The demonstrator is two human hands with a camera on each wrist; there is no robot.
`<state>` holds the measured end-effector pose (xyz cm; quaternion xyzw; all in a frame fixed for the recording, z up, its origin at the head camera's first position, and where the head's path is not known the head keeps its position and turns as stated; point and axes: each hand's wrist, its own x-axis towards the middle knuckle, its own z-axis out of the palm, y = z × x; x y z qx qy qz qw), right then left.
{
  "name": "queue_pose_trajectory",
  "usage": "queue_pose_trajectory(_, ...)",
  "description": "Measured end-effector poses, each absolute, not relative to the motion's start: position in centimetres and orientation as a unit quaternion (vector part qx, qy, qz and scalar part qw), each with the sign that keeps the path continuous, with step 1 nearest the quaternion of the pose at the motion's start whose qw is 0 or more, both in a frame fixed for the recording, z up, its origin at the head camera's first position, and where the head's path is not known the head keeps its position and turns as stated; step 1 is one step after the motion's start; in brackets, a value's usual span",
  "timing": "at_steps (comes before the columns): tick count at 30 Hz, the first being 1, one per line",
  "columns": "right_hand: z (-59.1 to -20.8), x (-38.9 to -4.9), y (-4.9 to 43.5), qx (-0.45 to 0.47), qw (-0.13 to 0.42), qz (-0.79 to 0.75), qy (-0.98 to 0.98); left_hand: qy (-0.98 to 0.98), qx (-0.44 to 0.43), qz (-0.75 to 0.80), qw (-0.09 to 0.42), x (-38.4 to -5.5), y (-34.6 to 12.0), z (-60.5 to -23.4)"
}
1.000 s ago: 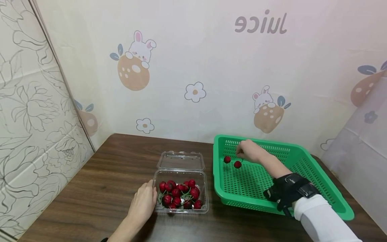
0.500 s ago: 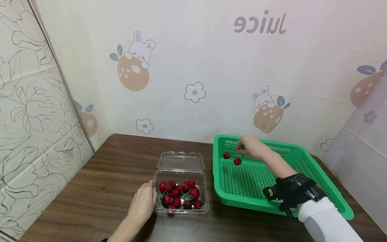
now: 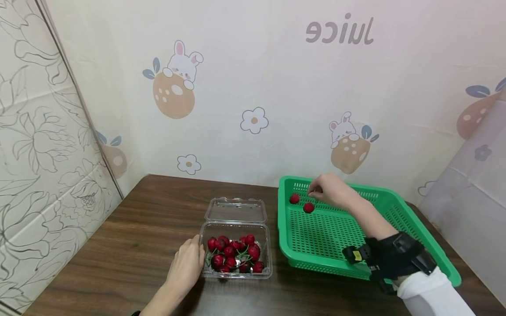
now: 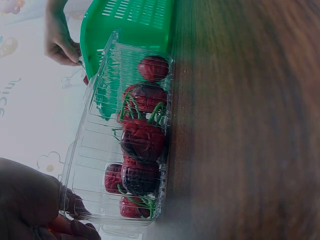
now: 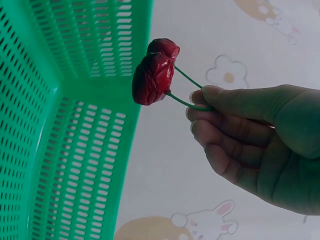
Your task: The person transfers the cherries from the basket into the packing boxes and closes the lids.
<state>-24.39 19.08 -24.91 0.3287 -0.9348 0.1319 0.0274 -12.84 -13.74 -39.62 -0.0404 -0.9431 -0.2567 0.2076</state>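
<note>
My right hand (image 3: 330,191) pinches the green stems of a pair of dark red cherries (image 5: 154,79) between thumb and forefinger. In the head view the two cherries (image 3: 309,207) hang over the back left part of a green plastic basket (image 3: 285,245). My left hand (image 3: 186,263) rests against the left side of a clear plastic clamshell box (image 3: 270,259), its fingertips at the rim. Several red cherries (image 4: 142,139) with green stems lie inside the box, whose lid (image 3: 236,210) is folded back. In the left wrist view part of the left hand (image 4: 35,205) shows at the box's edge.
A dark wooden table (image 3: 130,228) carries the box and, to its right, the basket. Behind the table rises a pale wall covering (image 3: 221,87) printed with rabbits and fruit. A flower-patterned panel (image 3: 47,145) stands on the left.
My right hand has risen slightly with the pair of cherries, which have shifted up and a little left over the basket. The left hand and the box have stayed in place.
</note>
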Motion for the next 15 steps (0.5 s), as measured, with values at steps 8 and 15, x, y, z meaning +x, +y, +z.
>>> queue_pose_trajectory(8,-24.5,-22.6,17.7,0.332,0.058,0.146,-0.93,-0.943,-0.043,-0.256,0.208,-12.7,-13.7,-39.5)
queue_pose_trajectory(15,-24.4,-20.9,16.4,0.339,0.071,0.154,-0.925,-0.944,-0.04,-0.257,0.203,-12.8,-13.7,-39.7)
